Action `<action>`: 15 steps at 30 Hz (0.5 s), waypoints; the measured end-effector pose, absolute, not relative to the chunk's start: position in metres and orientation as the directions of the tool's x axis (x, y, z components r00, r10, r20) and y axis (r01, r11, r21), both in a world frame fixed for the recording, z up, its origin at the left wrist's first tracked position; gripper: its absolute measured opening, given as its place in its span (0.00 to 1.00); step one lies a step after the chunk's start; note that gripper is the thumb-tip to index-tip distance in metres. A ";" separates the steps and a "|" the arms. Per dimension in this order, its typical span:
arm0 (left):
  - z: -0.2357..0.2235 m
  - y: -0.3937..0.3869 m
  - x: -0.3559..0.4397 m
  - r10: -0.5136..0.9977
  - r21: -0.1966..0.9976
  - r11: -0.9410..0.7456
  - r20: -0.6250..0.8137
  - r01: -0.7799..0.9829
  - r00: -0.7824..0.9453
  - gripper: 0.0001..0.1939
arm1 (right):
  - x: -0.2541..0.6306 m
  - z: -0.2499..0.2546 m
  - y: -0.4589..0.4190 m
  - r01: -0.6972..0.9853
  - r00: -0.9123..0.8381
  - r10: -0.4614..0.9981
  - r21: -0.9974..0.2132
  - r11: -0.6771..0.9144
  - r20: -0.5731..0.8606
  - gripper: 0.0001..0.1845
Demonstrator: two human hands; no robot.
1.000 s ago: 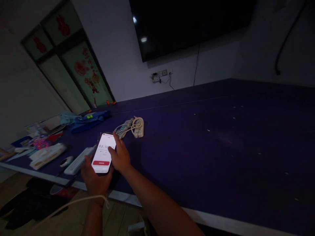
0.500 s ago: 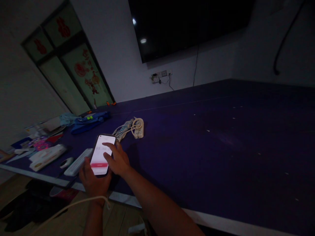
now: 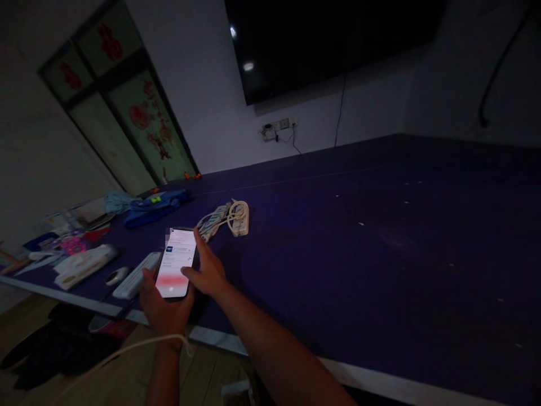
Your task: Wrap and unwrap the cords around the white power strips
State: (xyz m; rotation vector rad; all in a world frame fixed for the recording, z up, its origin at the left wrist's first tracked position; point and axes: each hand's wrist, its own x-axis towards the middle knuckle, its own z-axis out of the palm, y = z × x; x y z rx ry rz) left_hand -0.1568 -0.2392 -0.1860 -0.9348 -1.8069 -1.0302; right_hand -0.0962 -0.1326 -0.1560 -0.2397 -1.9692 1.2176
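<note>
A dim room in a home: a large dark wall-mounted screen point(image 3: 329, 39), a glazed door with red paper cut-outs point(image 3: 127, 113), and a broad dark-blue table point(image 3: 380, 237) with household clutter along its left edge.

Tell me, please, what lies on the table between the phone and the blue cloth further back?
In the head view, nothing lies between the phone and the blue cloth: only bare dark blue table. The white power strips lie off to the right.

A coiled power strip point(image 3: 231, 219) lies on the big purple table point(image 3: 380, 237), with blue cloth point(image 3: 154, 206) further back. A white remote point(image 3: 136, 275) sits near the front edge, a dark screen point(image 3: 329, 39) up on the wall.
</note>
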 end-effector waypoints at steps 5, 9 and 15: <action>-0.185 -0.242 -0.156 0.201 0.294 0.377 0.900 0.878 -0.388 0.52 | -0.096 -0.157 -0.134 -0.196 -0.706 0.482 -0.797 0.571 0.519 0.58; -0.185 -0.242 -0.157 0.208 0.291 0.355 0.902 0.888 -0.379 0.51 | -0.095 -0.157 -0.135 -0.177 -0.724 0.467 -0.791 0.586 0.508 0.60; -0.187 -0.242 -0.159 0.205 0.282 0.374 0.904 0.883 -0.376 0.50 | -0.096 -0.158 -0.135 -0.153 -0.739 0.453 -0.778 0.609 0.499 0.63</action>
